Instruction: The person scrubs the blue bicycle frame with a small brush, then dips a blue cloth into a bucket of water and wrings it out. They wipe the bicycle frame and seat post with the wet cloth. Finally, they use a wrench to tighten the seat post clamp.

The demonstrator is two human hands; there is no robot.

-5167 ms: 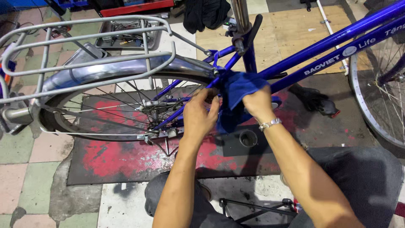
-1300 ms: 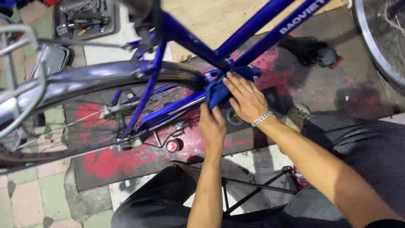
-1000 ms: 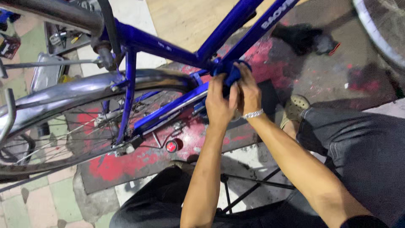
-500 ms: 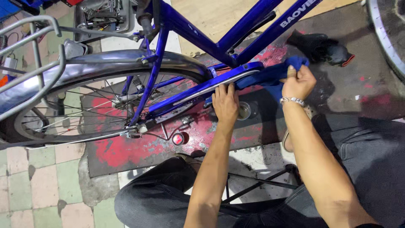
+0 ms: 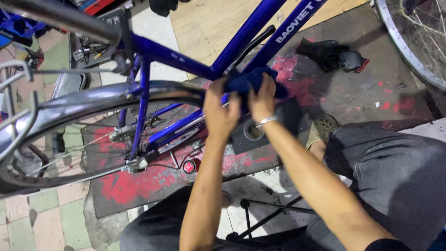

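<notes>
A blue bicycle frame (image 5: pixel 176 58) crosses the view, its rear wheel (image 5: pixel 55 167) and silver mudguard (image 5: pixel 107 97) on the left. My right hand (image 5: pixel 262 95) presses a dark blue cloth (image 5: pixel 244 81) against the frame where the tubes meet at the bottom bracket. My left hand (image 5: pixel 219 111) grips the same cloth from the left side, beside the mudguard's front end. A silver bracelet sits on my right wrist. The chain stay (image 5: pixel 179 128) runs down-left below my hands toward the rear hub.
Black work gloves (image 5: pixel 332 53) lie on the dark red-stained mat (image 5: pixel 371 88) at upper right. The front wheel rim (image 5: pixel 409 51) curves at far right. A wooden board (image 5: pixel 209 28) lies behind the frame. A rear rack (image 5: pixel 18 93) and tool tray (image 5: pixel 88 49) are at left. My knees fill the bottom.
Both hands and the cloth moved from the chain stay and right side back together at the frame's junction. The view shifted, the bike sliding right and lower.
</notes>
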